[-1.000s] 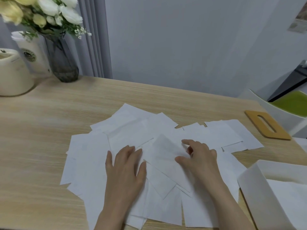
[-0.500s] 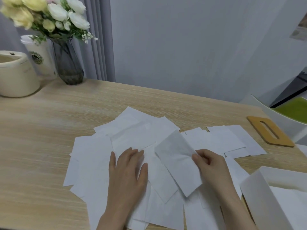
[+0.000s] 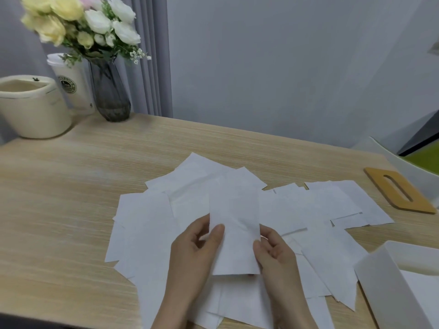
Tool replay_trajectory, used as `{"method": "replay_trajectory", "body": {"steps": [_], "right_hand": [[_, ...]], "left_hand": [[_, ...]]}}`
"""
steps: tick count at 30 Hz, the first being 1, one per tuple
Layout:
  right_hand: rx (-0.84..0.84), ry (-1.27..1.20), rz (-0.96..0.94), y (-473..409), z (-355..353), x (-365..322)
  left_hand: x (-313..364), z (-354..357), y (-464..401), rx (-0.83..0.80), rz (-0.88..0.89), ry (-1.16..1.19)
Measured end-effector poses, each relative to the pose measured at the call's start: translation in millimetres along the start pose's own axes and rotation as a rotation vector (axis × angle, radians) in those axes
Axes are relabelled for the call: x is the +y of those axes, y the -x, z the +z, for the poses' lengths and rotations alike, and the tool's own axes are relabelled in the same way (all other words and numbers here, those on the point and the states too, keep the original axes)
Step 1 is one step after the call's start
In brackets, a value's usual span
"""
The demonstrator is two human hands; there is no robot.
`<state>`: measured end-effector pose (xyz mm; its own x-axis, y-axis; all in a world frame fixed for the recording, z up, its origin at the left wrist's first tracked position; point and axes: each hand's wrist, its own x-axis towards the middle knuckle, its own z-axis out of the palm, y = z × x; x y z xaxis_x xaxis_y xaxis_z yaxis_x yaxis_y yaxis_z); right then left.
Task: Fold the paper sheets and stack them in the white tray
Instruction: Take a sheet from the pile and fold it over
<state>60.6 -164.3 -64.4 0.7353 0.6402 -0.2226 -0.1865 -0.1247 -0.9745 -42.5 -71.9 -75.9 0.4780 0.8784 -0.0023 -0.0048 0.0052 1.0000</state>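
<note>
left hand (image 3: pixel 197 245) joined right hand (image 3: pixel 273 251), thin rectangular sheet (image 3: pixel 234 224) lifted

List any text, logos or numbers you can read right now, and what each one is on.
White cup behind the vase: round dark green badge with lettering around its ring, too blurred to read.
Cream pot: small dark mark on its rim, not legible as text.
Held paper sheet, loose sheets, white tray: no print visible.
</note>
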Motion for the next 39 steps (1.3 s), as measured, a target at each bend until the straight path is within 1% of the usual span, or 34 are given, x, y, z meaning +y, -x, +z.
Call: {"method": "replay_trajectory", "body": {"steps": [3, 11, 13, 15, 16, 18, 20, 22, 24, 26, 30, 34, 36, 39], "right_hand": [[-0.006, 0.023, -0.026, 2, 5, 1], [-0.040, 0.091, -0.086, 2, 6, 3], [0.002, 0.098, -0.097, -2, 1, 6], [0.118, 0.131, -0.143, -8, -9, 7], [0.189, 0.202, -0.180, -11, -16, 8], [0.337, 0.464, -0.238, -14, -33, 7], [0.442, 0.710, -0.240, -19, -50, 6], [0.436, 0.873, -0.166, -26, -61, 5], [0.377, 0.915, -0.083, -33, -64, 3], [0.351, 0.830, -0.050, -35, -62, -2], [0.404, 0.619, -0.096, -33, -58, -8], [0.422, 0.368, -0.132, -35, -54, -3], [0.403, 0.223, -0.143, -36, -51, -3], [0.342, -0.001, -0.104, -39, -48, -4]], "left_hand": [[4, -1, -1, 0.025, -0.043, 0.091], [0, -2, -6, 0.008, -0.067, 0.110], [-4, -5, -10, 0.018, -0.089, 0.141], [-8, -8, -13, 0.036, -0.119, 0.180], [-9, -9, -14, 0.044, -0.138, 0.204], [-11, -11, -14, 0.052, -0.175, 0.240], [-13, -12, -15, 0.059, -0.194, 0.258], [-13, -13, -16, 0.056, -0.206, 0.253], [-13, -13, -17, 0.051, -0.227, 0.259], [-12, -14, -17, 0.048, -0.236, 0.276], [-13, -15, -16, 0.040, -0.224, 0.277], [-14, -14, -16, 0.036, -0.198, 0.254], [-13, -13, -15, 0.034, -0.196, 0.252], [-14, -14, -16, 0.036, -0.192, 0.241]]}}
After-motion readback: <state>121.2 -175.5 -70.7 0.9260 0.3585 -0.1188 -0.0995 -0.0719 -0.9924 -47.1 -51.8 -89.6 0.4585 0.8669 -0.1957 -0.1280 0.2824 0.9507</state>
